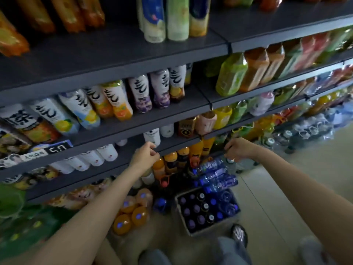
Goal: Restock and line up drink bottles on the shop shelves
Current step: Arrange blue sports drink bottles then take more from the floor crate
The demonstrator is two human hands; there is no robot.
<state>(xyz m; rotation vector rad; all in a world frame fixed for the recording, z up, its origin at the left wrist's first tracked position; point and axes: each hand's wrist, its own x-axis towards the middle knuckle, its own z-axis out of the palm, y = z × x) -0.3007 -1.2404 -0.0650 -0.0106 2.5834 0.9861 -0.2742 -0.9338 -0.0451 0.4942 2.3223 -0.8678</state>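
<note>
Your left hand (146, 154) is out in front of the dark shelf edge (172, 145), fingers curled in with the thumb against them; whether it pinches anything you cannot tell from this view. Just above it a white bottle (152, 136) stands alone on that shelf, close to your fingertips but not clearly touched. Your right hand (237, 149) reaches down further right, its fingers curled over the top of a clear bottle (232, 162) beside the shrink-wrapped pack of blue water bottles (214, 175); the grip itself is hidden under your palm, so you cannot tell if it has closed on the cap. That pack lies on top of an open box (183, 222) of dark, purple-capped bottles on the floor. Left of the box stands a wrapped cluster of orange bottles (131, 213). Behind your hands, on the lowest shelf, orange-and-black bottles (183, 155) stand in a row. Higher up, white bottles with black lettering (114, 100) line one shelf, and green and amber tea bottles (246, 71) fill the section to the right.
</note>
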